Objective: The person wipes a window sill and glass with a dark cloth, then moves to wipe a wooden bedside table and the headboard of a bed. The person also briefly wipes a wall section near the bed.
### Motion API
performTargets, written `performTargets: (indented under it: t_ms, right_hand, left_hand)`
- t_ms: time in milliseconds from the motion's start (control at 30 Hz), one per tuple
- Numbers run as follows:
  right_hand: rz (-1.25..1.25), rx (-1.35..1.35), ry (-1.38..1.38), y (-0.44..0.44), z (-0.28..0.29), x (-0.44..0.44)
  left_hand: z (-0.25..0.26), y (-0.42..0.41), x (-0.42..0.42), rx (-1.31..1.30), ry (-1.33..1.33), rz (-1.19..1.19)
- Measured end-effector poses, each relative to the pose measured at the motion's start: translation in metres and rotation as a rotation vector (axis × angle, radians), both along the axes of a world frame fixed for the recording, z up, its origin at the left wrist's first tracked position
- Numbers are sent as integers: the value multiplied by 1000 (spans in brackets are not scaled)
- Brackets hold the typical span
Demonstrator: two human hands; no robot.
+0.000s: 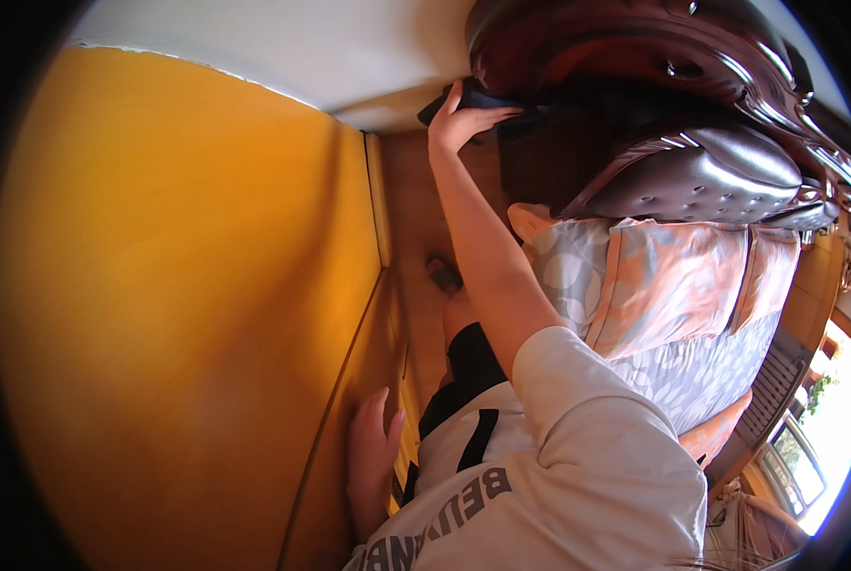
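My right arm reaches out between the bed and the orange wooden panel. At its end my right hand (464, 125) holds a dark cloth (479, 96) between thumb and fingers, by the side of the dark, glossy headboard (582, 50) and close to the wall. Part of the cloth is hidden behind the fingers. My left hand (377, 435) is low in the view, beside the orange wooden panel (183, 250); it is empty, with its fingers apart.
A tufted leather cushion (696, 178) leans at the head of the bed, above patterned pillows (675, 285) and grey bedding (696, 378). Wooden floor (414, 185) shows in the narrow gap, with a dark slipper (443, 275) on my foot. A bright window (796, 457) lies far right.
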State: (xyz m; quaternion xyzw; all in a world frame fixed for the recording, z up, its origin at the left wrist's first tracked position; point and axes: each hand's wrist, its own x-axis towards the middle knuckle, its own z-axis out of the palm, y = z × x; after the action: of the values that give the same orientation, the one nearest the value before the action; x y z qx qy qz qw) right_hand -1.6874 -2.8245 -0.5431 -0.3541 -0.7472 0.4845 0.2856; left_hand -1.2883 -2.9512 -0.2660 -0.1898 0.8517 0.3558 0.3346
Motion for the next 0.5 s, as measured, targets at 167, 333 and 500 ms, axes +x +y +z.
performTargets:
  t_ms: [167,333,500]
  right_hand:
    - [-27,-362,-454,-35,11,3]
    - [377,-365,-255,14,-76,65]
    - [209,33,-489,65,0,50]
  left_hand:
    - [1,0,7,13,7,44]
    - [-4,-3,1,21,3,35]
    - [-4,0,5,-1,27,19]
